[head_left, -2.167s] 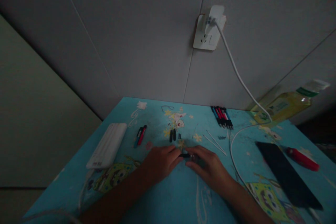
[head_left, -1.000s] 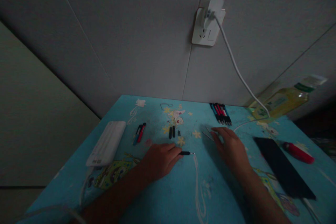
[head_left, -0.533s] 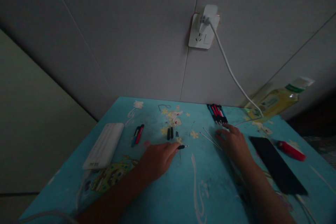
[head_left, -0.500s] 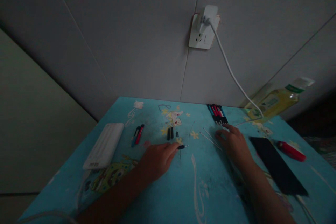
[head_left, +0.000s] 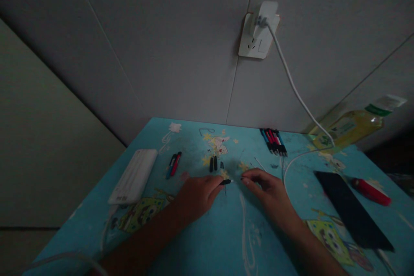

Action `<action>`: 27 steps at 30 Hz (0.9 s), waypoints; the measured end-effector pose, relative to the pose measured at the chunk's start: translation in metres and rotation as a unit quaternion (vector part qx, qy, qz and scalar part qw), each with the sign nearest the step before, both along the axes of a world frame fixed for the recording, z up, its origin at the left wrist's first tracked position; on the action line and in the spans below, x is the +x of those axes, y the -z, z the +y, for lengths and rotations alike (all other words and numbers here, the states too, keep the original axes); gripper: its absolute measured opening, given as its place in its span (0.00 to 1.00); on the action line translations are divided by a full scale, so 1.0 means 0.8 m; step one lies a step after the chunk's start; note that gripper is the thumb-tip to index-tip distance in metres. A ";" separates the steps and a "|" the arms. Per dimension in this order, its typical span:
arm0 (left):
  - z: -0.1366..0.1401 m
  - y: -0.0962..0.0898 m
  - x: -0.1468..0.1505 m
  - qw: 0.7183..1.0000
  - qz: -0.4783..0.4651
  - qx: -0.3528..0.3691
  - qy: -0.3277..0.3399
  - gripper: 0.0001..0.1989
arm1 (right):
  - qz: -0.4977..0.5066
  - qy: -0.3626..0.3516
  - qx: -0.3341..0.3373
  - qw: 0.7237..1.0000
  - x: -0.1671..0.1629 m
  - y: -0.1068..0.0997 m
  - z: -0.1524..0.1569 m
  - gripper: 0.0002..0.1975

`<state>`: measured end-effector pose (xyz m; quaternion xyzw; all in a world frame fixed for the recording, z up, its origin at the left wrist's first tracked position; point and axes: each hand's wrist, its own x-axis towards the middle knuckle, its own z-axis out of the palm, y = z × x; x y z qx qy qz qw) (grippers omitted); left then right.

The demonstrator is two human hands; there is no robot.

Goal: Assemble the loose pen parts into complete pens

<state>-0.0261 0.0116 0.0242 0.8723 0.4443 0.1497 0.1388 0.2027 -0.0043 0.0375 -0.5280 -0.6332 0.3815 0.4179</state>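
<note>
My left hand [head_left: 202, 192] pinches a short black pen barrel [head_left: 225, 182] whose pale tip points right. Close by on the right, my right hand [head_left: 263, 187] has thumb and forefinger pressed together around a tiny dark piece [head_left: 242, 178], too small to name. A narrow gap separates that piece from the pen barrel's tip. Behind my left hand lie two black pen parts [head_left: 213, 164] and a smaller dark piece [head_left: 221, 165]. A thin white pen refill [head_left: 259, 164] shows behind my right hand, partly hidden by it.
Several pens [head_left: 273, 141] lie in a row at the back right; blue and red pens [head_left: 174, 165] rest left. A white power bank [head_left: 134, 177], a dark flat panel [head_left: 354, 209], a red object [head_left: 371, 192] and a yellow bottle [head_left: 352, 125] surround the work area. A white cable [head_left: 293, 86] hangs from the socket.
My right hand has moved left and nearer from beside the row of pens to the pen barrel's tip. The left hand keeps its hold. The view has shifted slightly.
</note>
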 end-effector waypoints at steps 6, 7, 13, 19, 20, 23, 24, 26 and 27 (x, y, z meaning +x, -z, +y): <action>-0.003 -0.002 0.003 1.000 0.022 -0.010 0.000 0.15 | 0.019 -0.007 -0.022 1.000 -0.006 0.005 -0.003 0.08; -0.003 -0.001 0.003 1.000 0.024 -0.012 0.002 0.15 | 0.014 -0.009 -0.020 1.000 -0.006 0.005 -0.003 0.08; -0.001 0.004 0.003 0.999 0.023 -0.008 -0.020 0.17 | 0.000 -0.011 -0.019 1.000 -0.007 0.006 -0.002 0.09; 0.001 0.001 0.003 1.000 0.020 -0.011 -0.006 0.13 | -0.006 -0.001 -0.027 1.000 -0.005 0.005 -0.002 0.09; 0.000 0.000 0.003 1.000 0.018 -0.008 -0.001 0.13 | -0.005 -0.003 -0.029 1.000 -0.005 0.005 -0.003 0.09; -0.002 -0.002 0.003 1.000 0.016 0.002 0.002 0.13 | -0.002 -0.013 -0.032 0.999 -0.007 0.004 -0.003 0.09; -0.002 -0.003 0.003 1.000 0.016 0.003 0.003 0.14 | -0.003 -0.016 -0.034 0.999 -0.007 0.004 -0.003 0.09; -0.002 -0.002 0.002 1.000 0.014 0.002 0.005 0.15 | -0.006 -0.022 -0.036 0.999 -0.009 0.004 -0.002 0.09; -0.002 -0.001 0.002 1.000 0.012 0.003 0.006 0.15 | -0.007 -0.024 -0.035 0.999 -0.009 0.004 -0.001 0.09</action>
